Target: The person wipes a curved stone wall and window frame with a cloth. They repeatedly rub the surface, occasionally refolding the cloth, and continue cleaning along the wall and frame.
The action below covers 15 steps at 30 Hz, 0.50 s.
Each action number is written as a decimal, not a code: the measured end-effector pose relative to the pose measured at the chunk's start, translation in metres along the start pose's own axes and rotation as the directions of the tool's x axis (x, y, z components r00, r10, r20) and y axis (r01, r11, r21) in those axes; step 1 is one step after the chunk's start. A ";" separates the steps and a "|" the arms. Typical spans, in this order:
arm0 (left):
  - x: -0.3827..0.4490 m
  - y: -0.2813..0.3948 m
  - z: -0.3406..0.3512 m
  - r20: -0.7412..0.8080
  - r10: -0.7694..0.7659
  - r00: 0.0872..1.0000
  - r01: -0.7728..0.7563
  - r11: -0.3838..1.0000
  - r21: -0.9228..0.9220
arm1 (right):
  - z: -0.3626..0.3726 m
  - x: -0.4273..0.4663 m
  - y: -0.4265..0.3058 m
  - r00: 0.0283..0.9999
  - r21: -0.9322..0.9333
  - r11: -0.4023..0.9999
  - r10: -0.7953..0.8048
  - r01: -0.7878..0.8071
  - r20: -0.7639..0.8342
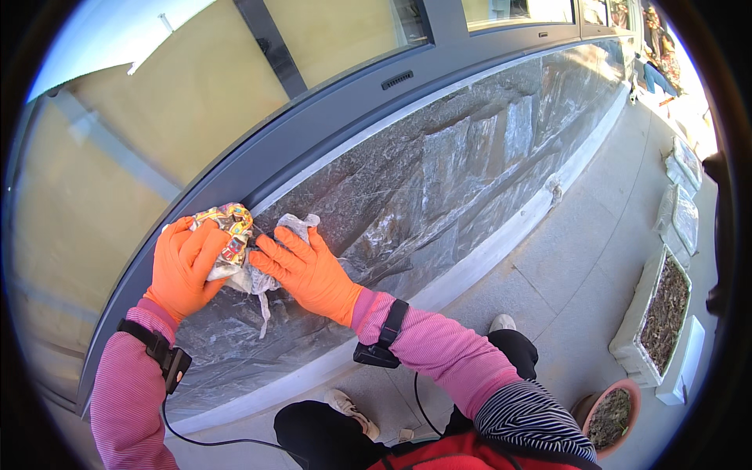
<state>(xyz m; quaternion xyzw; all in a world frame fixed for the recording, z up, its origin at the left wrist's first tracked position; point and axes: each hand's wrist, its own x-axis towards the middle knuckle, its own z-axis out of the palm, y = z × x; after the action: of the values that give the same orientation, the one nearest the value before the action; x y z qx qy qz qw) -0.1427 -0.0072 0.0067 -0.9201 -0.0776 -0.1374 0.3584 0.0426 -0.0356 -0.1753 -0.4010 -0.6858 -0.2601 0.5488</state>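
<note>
My left hand (187, 267), in an orange glove, grips a bunched cloth with a colourful print (235, 226) at the bottom of the grey window frame (329, 117). Close to its right, my right hand (308, 273), also gloved in orange, presses a crumpled greyish-white rag (264, 283) against the dark stone-patterned wall panel (452, 158). Part of the rag shows above my right fingers, and a thin strip of it hangs down below. Whether the cloth and the rag are one piece, I cannot tell.
Along the right stand a soil-filled rectangular planter (664, 317), a round terracotta pot (614, 414), a white box (684, 364) and plastic-wrapped containers (678, 220). A pale ledge (470, 276) runs below the panel. Cables hang from both wrist straps. A person (661, 76) is at the far upper right.
</note>
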 end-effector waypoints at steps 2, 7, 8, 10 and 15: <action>0.000 0.000 0.001 -0.033 0.017 0.999 -0.017 1.000 0.005 | -0.007 0.001 0.018 0.998 -0.023 1.000 -0.014 0.015 0.056; -0.003 -0.002 0.002 0.005 0.008 1.000 -0.008 1.000 0.010 | -0.052 0.005 0.101 0.964 -0.179 0.960 0.180 -0.216 -0.195; -0.003 -0.002 0.002 0.010 0.004 1.000 -0.004 1.000 0.009 | -0.066 0.003 0.119 0.906 -0.125 0.937 0.272 -0.326 -0.326; -0.004 -0.003 0.004 -0.004 0.001 1.000 -0.001 1.000 0.006 | -0.085 0.003 0.150 0.749 0.070 0.877 0.446 -0.476 -0.490; -0.008 -0.003 0.004 0.016 -0.019 1.000 0.019 1.000 -0.006 | -0.062 0.002 0.137 0.672 0.126 0.863 0.465 -0.489 -0.577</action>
<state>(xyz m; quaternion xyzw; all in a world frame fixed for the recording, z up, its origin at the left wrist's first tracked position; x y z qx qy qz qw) -0.1498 -0.0019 0.0035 -0.9214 -0.0889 -0.1339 0.3538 0.1908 -0.0096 -0.1687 -0.4754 -0.3469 -0.2323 0.7744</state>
